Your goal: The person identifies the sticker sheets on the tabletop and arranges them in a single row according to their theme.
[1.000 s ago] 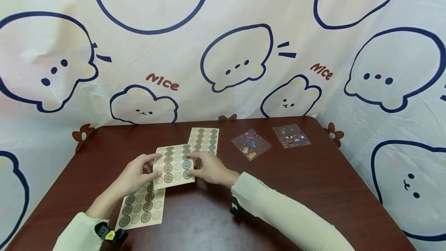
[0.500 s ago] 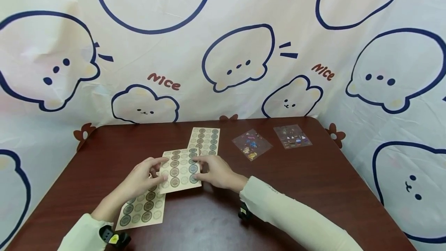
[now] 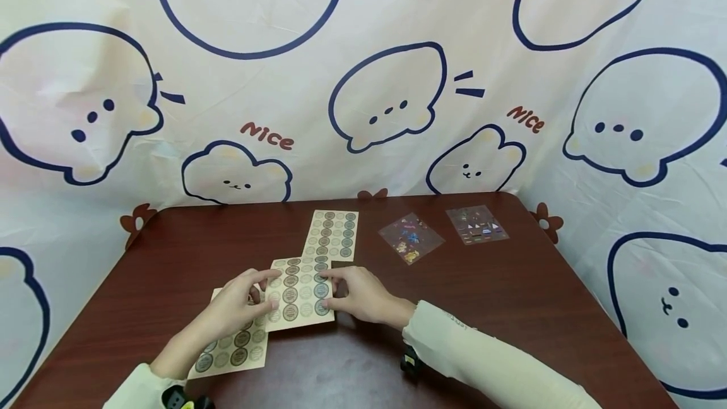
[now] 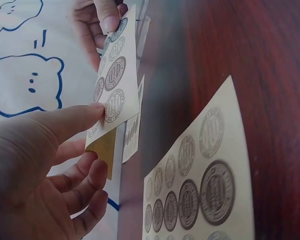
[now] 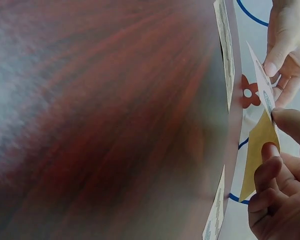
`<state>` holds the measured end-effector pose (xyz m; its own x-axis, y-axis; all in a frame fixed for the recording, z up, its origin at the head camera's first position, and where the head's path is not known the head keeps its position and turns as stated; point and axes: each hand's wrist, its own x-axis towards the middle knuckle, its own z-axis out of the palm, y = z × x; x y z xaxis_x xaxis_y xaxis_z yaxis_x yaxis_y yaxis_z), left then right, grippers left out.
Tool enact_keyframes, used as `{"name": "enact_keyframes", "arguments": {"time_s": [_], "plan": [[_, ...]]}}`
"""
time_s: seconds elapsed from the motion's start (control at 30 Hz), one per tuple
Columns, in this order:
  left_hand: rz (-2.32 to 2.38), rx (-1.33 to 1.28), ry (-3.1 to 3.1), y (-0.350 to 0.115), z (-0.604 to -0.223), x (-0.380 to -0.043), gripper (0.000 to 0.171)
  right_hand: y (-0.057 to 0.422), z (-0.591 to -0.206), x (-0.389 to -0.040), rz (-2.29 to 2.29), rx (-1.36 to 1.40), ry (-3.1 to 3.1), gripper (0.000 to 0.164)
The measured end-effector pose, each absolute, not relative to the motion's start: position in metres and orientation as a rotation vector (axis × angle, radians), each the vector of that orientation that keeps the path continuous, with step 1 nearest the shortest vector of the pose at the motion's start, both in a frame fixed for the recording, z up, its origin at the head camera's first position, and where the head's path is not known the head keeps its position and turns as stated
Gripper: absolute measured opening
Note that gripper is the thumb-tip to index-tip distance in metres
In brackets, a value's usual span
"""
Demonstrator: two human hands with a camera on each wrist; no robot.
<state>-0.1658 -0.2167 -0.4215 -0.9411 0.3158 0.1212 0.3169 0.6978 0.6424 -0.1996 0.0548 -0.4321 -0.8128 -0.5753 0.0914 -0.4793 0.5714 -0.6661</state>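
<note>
In the head view, my left grip [image 3: 237,303] and held sheet [image 3: 299,295] hide part of the lower sheet [image 3: 243,343], whose lettering [image 3: 239,356] is too small to read; my right sleeve [image 3: 488,358] runs off below.

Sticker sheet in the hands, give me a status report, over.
Left hand and right hand pinching opposite edges. Sticker sheet held above the table. Near sheet and far sheet lying on it; neither appears to block the hands.
</note>
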Motion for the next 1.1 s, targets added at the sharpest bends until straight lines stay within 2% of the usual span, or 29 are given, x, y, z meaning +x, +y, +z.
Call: {"name": "enact_keyframes", "arguments": {"time_s": [0.5,1.1], "plan": [[-1.117,-0.543,-2.901,-0.209,-0.431,-0.154,0.053,0.064,-0.439,-0.188,-1.007,-0.921,2.679,0.052],[-1.069,-0.507,-3.007,-0.207,-0.442,-0.142,0.054,0.066,-0.45,-0.178,-0.94,-0.884,2.649,0.056]]}}
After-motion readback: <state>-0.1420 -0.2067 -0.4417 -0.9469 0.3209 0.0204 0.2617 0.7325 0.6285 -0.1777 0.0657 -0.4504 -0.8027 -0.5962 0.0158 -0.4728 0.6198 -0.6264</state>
